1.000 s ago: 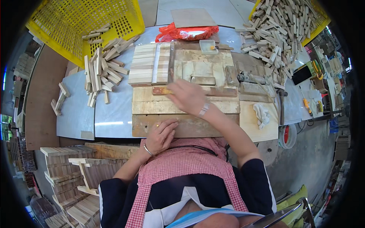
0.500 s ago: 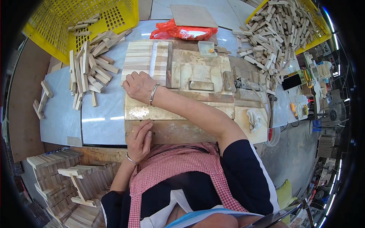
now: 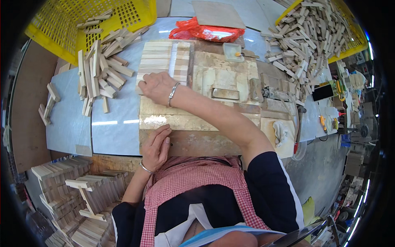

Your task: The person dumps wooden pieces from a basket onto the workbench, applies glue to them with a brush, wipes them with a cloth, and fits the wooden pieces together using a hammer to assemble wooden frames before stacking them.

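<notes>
My right hand (image 3: 158,88) reaches across the worn work board (image 3: 185,121) to the near end of a row of flat wooden strips (image 3: 154,53). Its fingers curl down over the nearest strip and partly hide it. The strips lie side by side, with a pale band (image 3: 173,57) running across them. My left hand (image 3: 156,148) rests at the board's front edge, close to my apron; its fingers are loosely bent, thumb a little apart, and no object shows in it.
A yellow crate (image 3: 61,37) at the far left holds loose wooden sticks, more spilling onto the table (image 3: 111,111). Another yellow crate (image 3: 349,51) overflows at the far right. Beyond the board lies a red plastic bag (image 3: 185,31). Stacked wooden pieces (image 3: 61,173) stand lower left.
The whole view has shifted slightly, moving the scene to the right. Over the strips, my right hand's fingers have changed pose a little. My left hand stays at the board's front edge.
</notes>
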The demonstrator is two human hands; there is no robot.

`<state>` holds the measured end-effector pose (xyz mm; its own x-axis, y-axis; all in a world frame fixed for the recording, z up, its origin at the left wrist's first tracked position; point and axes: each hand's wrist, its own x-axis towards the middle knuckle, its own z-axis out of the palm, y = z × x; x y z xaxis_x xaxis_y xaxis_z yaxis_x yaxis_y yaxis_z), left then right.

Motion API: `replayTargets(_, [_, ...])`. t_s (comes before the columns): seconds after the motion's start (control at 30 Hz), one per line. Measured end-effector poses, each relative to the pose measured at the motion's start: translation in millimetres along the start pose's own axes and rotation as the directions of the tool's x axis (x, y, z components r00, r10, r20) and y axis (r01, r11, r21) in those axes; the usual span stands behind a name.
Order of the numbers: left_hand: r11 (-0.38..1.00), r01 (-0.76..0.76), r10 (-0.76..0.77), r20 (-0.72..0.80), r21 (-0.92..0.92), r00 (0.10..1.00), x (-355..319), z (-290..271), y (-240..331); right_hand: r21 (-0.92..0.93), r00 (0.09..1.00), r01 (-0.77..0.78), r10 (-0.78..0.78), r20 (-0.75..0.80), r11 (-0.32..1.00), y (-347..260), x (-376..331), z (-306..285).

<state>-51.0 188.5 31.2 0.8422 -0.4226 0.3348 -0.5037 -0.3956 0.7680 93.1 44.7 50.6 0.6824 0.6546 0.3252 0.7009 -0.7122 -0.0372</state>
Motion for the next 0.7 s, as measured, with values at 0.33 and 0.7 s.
replayTargets(0.33, [0.999,-0.023,0.024,-0.024,0.032,0.999,7,-7,-4,0.004,0.998,-0.056,0.056,-0.034,0.998,4,-7,-16])
replayTargets(0.7, [0.995,-0.077,0.08,-0.042,0.062,0.996,47,-12,-5,0.215,0.533,-0.837,0.84,0.107,0.504,138,-98,-32])
